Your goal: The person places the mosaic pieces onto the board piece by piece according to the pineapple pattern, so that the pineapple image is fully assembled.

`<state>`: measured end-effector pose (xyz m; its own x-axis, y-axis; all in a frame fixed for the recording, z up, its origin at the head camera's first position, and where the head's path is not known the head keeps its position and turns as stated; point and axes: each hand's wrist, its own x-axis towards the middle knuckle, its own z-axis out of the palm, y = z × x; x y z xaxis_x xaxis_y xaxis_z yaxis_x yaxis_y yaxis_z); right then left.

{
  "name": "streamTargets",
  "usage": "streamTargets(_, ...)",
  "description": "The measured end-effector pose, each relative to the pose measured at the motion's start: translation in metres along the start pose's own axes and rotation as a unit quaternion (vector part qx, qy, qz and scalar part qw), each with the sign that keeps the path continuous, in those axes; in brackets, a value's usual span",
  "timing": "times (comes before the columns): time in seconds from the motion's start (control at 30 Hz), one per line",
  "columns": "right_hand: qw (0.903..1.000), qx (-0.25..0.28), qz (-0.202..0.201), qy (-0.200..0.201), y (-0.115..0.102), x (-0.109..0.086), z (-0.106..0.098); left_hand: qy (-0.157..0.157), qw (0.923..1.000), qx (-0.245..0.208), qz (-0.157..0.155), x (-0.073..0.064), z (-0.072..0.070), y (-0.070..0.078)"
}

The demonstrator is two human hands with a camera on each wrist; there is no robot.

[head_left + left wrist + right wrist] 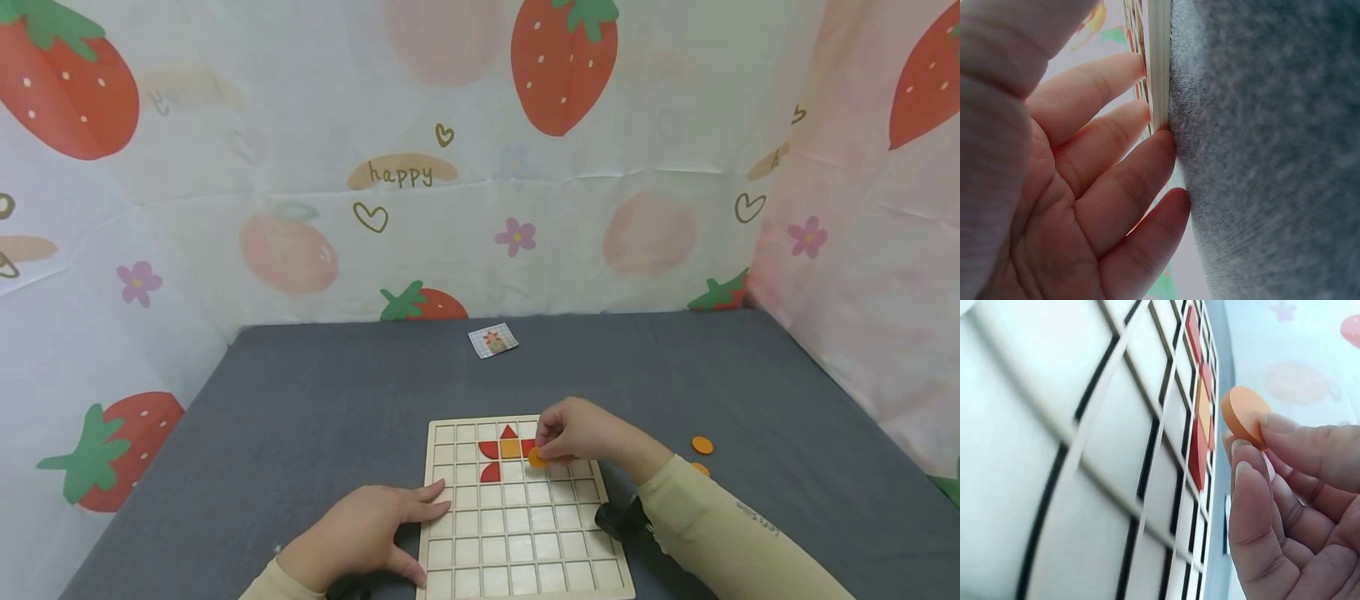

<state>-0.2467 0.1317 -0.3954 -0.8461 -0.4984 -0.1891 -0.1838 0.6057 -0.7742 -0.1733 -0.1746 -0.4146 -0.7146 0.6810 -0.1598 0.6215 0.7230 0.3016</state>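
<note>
My right hand (581, 429) pinches an orange round disc (1244, 415) between thumb and fingertips, just above the upper part of a pale wooden grid board (517, 522). Beneath and left of it, pieces lie in the grid cells: an orange square (510, 449), a red triangle (508, 432) behind it, red quarter-circles (489, 450) on its left side, and a red piece (527, 447) on its right, partly hidden by the disc. With extended fingers, my left hand (367, 529) rests against the board's left edge; in the left wrist view its fingertips touch the board's side (1159, 62).
Two more orange discs (702, 445) lie on the grey cloth (337, 392) to the right of the board, one partly covered by the right sleeve. A small picture card (493, 341) lies toward the back. Strawberry-printed curtains (480, 250) enclose the table.
</note>
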Motion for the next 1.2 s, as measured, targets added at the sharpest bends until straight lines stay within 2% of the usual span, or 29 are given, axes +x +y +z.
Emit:
streamTargets(0.3,0.9994,0.005,0.025,0.022,-0.010,0.013,0.021,-0.006,1.0000,-0.002,-0.007,0.000,0.001,0.000)
streamTargets(0.57,0.9989,-0.037,0.016,0.025,-0.016,0.017,0.032,0.001,1.0000,0.000,0.003,0.000,0.001,-0.001)
streamTargets(1.2,0.9961,-0.085,0.008,0.021,-0.019,0.016,0.029,0.003,1.0000,-0.004,0.006,-0.001,-0.001,0.001)
